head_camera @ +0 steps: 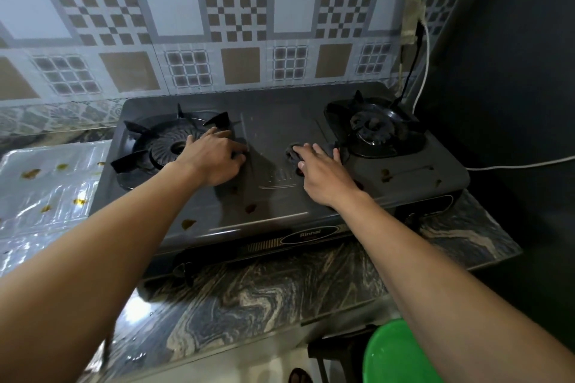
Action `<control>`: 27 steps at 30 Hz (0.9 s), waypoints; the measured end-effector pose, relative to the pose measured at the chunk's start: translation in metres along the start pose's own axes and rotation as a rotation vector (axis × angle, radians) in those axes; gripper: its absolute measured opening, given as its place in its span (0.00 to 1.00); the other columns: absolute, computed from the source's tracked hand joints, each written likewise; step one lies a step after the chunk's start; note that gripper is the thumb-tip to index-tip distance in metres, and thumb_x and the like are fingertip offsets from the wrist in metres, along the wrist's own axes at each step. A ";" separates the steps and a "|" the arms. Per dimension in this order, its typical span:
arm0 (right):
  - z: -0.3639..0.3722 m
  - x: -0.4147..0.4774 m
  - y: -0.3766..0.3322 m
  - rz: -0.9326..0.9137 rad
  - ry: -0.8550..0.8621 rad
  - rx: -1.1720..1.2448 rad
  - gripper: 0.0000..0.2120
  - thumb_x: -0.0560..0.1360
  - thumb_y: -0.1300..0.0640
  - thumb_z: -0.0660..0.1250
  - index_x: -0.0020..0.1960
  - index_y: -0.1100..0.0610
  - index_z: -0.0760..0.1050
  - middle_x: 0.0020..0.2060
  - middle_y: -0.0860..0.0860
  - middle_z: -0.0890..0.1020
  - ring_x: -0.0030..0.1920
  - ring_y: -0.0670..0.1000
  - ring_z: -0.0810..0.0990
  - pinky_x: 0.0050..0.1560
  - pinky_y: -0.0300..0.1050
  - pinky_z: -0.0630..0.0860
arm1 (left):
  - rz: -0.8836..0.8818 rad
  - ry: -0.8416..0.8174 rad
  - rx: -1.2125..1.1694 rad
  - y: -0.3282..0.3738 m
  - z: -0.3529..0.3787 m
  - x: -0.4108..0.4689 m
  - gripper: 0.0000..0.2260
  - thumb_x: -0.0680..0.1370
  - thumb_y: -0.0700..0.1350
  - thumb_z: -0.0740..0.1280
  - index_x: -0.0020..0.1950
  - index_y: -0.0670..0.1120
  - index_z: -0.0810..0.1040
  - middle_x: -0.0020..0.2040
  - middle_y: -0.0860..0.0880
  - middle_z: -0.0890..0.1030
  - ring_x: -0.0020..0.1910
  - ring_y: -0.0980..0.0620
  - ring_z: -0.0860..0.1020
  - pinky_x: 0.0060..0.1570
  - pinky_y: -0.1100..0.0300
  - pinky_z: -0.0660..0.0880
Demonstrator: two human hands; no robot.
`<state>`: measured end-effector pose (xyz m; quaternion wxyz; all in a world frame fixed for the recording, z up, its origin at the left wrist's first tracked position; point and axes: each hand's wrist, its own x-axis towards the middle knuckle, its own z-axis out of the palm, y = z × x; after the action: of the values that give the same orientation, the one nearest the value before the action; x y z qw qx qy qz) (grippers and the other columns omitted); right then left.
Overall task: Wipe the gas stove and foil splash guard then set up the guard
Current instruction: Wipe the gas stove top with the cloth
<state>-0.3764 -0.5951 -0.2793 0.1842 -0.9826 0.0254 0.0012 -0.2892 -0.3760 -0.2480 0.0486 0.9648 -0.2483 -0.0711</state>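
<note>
A dark grey two-burner gas stove stands on the marbled counter, with brown stains near its front edge and right side. My left hand rests flat on the stove top beside the left burner, holding nothing that I can see. My right hand presses a dark cloth against the stove's middle, just left of the right burner. The foil splash guard lies flat on the counter to the left of the stove, spotted with brown grease stains.
A patterned tile wall rises behind the stove. White and black cables hang at the back right and one runs behind the stove. A green plastic basin sits below the counter edge at the lower right. The marbled counter extends in front.
</note>
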 end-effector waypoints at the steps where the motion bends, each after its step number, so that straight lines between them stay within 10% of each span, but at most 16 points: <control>1: 0.001 -0.001 -0.007 -0.016 -0.003 0.000 0.23 0.84 0.60 0.52 0.78 0.53 0.57 0.78 0.54 0.59 0.79 0.54 0.51 0.76 0.62 0.42 | 0.011 -0.007 0.002 0.001 -0.001 -0.001 0.18 0.82 0.54 0.57 0.72 0.59 0.73 0.78 0.47 0.65 0.78 0.43 0.59 0.72 0.32 0.56; 13: 0.025 -0.035 -0.050 -0.178 -0.023 0.022 0.22 0.84 0.58 0.52 0.77 0.48 0.62 0.78 0.49 0.61 0.79 0.48 0.51 0.77 0.61 0.40 | -0.010 -0.051 0.016 0.006 -0.003 -0.002 0.17 0.82 0.51 0.56 0.69 0.57 0.75 0.71 0.47 0.74 0.71 0.40 0.68 0.70 0.29 0.56; 21: 0.016 -0.072 -0.015 -0.222 0.001 -0.040 0.22 0.84 0.57 0.52 0.78 0.47 0.60 0.78 0.48 0.61 0.79 0.45 0.50 0.78 0.57 0.42 | -0.014 -0.030 0.113 0.033 0.008 -0.003 0.21 0.83 0.54 0.52 0.74 0.54 0.69 0.78 0.47 0.64 0.79 0.37 0.50 0.69 0.24 0.44; 27: -0.006 -0.077 0.037 -0.169 -0.009 -0.090 0.22 0.85 0.55 0.51 0.78 0.46 0.58 0.78 0.46 0.60 0.78 0.45 0.51 0.78 0.57 0.43 | 0.048 0.000 0.112 0.077 0.017 -0.009 0.20 0.82 0.55 0.53 0.73 0.57 0.70 0.74 0.47 0.70 0.74 0.39 0.64 0.70 0.27 0.50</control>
<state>-0.4550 -0.6276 -0.2864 0.1397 -0.9884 -0.0583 -0.0089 -0.3357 -0.4397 -0.2535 -0.0037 0.9598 -0.2751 -0.0560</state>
